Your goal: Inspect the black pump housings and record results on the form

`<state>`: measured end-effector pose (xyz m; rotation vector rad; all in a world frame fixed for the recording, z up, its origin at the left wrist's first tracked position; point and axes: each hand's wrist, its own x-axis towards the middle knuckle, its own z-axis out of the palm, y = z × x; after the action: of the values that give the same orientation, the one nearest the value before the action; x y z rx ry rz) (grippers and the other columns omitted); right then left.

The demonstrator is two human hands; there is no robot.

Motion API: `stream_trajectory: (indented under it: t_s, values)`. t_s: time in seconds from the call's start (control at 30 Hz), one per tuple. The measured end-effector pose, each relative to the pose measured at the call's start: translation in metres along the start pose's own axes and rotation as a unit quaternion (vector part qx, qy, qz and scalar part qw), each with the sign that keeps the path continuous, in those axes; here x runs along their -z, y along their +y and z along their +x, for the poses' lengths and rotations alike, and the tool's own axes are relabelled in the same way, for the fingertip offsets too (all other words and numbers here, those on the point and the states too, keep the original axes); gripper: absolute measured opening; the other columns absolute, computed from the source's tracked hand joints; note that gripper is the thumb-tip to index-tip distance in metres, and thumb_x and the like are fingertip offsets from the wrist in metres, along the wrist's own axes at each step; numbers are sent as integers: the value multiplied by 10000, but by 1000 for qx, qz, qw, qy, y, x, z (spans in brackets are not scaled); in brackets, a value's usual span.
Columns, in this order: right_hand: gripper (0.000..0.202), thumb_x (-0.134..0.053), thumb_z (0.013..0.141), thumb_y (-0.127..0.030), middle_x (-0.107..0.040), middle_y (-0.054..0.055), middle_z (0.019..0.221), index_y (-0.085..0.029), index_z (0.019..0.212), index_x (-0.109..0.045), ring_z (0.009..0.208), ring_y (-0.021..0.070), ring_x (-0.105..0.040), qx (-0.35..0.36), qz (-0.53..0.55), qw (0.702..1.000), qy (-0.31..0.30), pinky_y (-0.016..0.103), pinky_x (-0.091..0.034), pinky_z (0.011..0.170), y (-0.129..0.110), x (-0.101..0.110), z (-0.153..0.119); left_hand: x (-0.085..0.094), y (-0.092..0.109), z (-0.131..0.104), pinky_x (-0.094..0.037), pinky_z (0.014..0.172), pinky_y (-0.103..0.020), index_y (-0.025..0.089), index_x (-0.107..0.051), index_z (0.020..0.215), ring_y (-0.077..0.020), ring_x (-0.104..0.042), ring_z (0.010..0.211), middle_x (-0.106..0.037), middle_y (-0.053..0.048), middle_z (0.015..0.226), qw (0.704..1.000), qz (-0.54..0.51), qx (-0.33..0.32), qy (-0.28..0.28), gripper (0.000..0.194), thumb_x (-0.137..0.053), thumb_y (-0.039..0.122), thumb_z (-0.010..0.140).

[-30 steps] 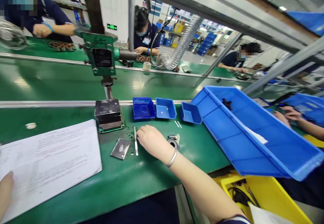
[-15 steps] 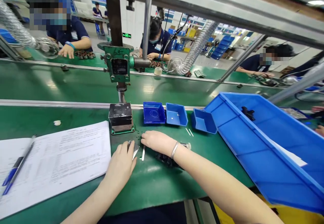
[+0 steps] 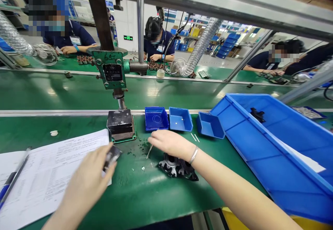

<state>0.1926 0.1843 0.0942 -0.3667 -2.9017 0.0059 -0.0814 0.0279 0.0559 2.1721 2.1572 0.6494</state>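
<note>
My left hand (image 3: 90, 176), blurred by motion, is closed around a small dark, shiny flat-sided block (image 3: 111, 157) over the notebook's right edge. My right hand (image 3: 170, 142), with a silver bangle at the wrist, pinches a thin metal tool (image 3: 149, 151) that slants down to the green bench; its exact kind does not show. Just below that hand lies a black and silver moulded part (image 3: 177, 167), partly covered by the wrist. Tiny pale scraps (image 3: 143, 168) and dark wet-looking specks (image 3: 139, 146) dot the bench.
A green press (image 3: 113, 70) stands over a black metal block (image 3: 119, 121). Three small blue bins (image 3: 156, 129) line the back, with two white strips (image 3: 195, 137) nearby. A large blue crate (image 3: 244, 147) fills the right; an open notebook (image 3: 78, 160) with pens lies left. Co-workers (image 3: 156, 43) sit opposite.
My left hand has moved left and towards me with the dark block, away from my right hand. My right hand has shifted slightly up, and more of the black part shows. The view has shifted.
</note>
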Motion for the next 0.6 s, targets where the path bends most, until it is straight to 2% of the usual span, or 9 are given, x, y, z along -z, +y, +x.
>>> stream_trajectory:
  t_s: [0.03,0.1,0.13,0.2,0.3,0.4,0.5,0.6]
  values:
    - [173,-447,985,-154,-648,94,973,-165,1055,-605,890,184,-616,-59,59,995,61,334,-523,813,7,2,-4,10,-15,10,-528,839,-475,176,-479,1322,-335,-631,1000,-658,-138,1122,998,36,43,-1,496,-438,450,911]
    - [145,-496,972,-231,-667,91,986,-185,935,-629,948,194,-633,-182,167,952,179,354,-524,889,23,3,-9,23,-47,37,-522,818,-507,126,-498,1298,-381,-637,980,-659,-174,1088,992,95,84,0,549,-436,479,882]
    - [174,-508,969,-270,-677,86,948,-189,869,-625,937,198,-647,-231,200,926,222,363,-530,898,31,1,-10,26,-62,52,-520,811,-520,118,-514,1276,-400,-641,965,-660,-182,1087,988,116,102,8,561,-455,486,857]
    - [235,-495,974,-323,-680,70,832,-189,812,-602,830,194,-684,-292,229,890,266,358,-567,830,46,-8,-11,27,-87,80,-519,766,-524,133,-540,1233,-421,-647,924,-674,-160,1000,988,115,104,1,528,-477,465,827]
    - [242,-476,971,-364,-690,61,801,-177,865,-585,692,173,-719,-329,265,862,279,296,-604,670,62,-27,-7,20,-103,113,-519,736,-467,170,-585,1124,-381,-660,854,-683,-92,865,994,81,77,-14,424,-528,413,782]
    - [258,-492,948,-386,-711,88,906,-168,850,-591,711,176,-739,-345,291,847,280,265,-604,619,69,-42,-1,9,-104,130,-520,726,-400,177,-595,1093,-327,-673,833,-693,-54,846,997,55,58,-23,398,-526,406,775]
    - [240,-535,921,-369,-731,82,929,-173,808,-617,660,170,-727,-355,293,846,269,262,-584,579,70,-46,3,1,-105,135,-531,749,-375,185,-603,1067,-297,-684,856,-709,-45,901,998,27,40,-37,381,-518,408,770]
    - [212,-578,899,-305,-747,47,856,-185,730,-625,604,153,-699,-361,276,854,254,282,-571,675,70,-44,5,7,-107,125,-526,835,-490,183,-611,1001,-360,-667,933,-699,-97,968,998,26,41,-31,375,-539,444,742]
